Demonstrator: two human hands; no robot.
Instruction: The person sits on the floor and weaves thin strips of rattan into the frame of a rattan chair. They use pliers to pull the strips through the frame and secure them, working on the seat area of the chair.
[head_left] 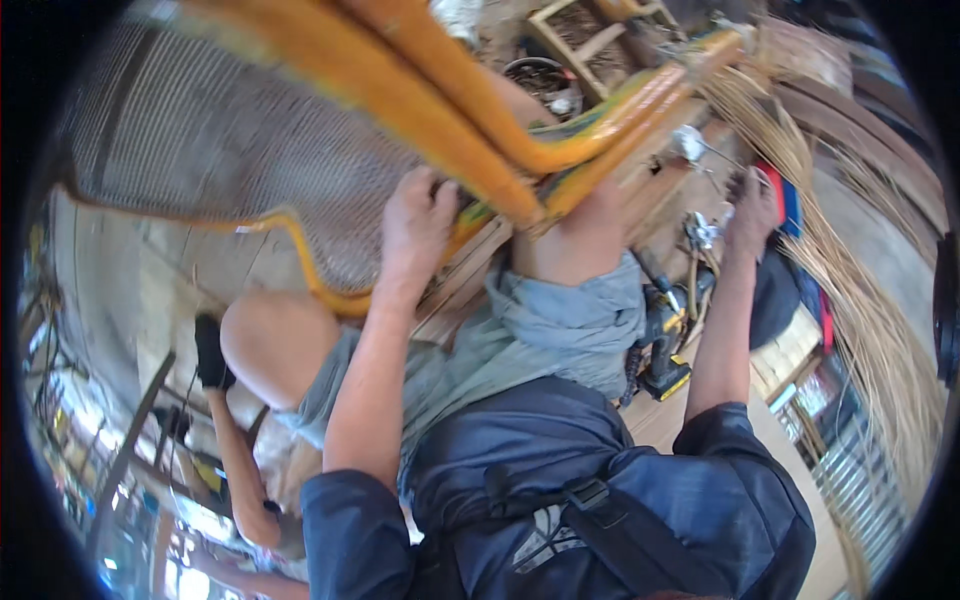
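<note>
Yellow frame (400, 115), left hand (418, 222) against it; right hand (750, 212) near strands (850, 300)

So the orange frame (400, 120) runs right off the top edge, pretty blurry up there, and it blocks part of the right leg (580, 240) under it. The left hand's (415, 220) fingertips are curled out of sight, and the right hand (752, 215) is so smeared I honestly can't tell what it's gripping, if anything. Lower-left clutter (115, 435): too small and fuzzy.
</note>
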